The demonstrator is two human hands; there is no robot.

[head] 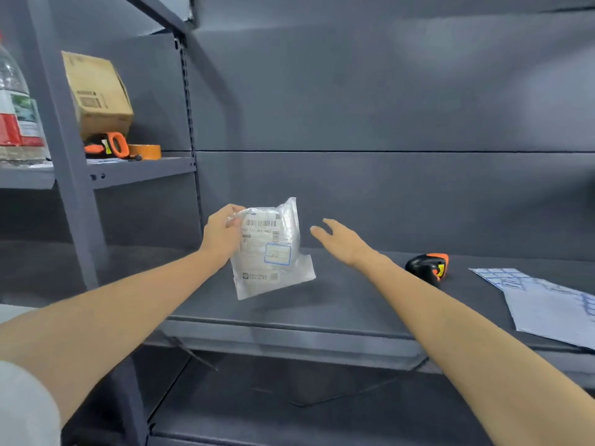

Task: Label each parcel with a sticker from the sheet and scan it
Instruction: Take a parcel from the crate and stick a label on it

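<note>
Left hand [222,235] grips one parcel [272,249] (blue-edged sticker [277,254] on it); right hand [341,238] open.

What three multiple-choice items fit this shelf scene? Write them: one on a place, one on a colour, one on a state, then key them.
1. Where does the scanner lie?
A. On the shelf, right of the right hand
B. On the upper left shelf
C. In the left hand

2. What colour borders the sticker on the parcel?
A. Red
B. Blue
C. Green

3. How is the right hand?
A. Gripping the parcel
B. Pressing the sticker sheet
C. Open, holding nothing

Key: 1 A, it rests on the shelf between the right hand and the sticker sheet. 2 B, the outline is blue. 3 C, its fingers are spread; only the left hand holds the parcel.
</note>
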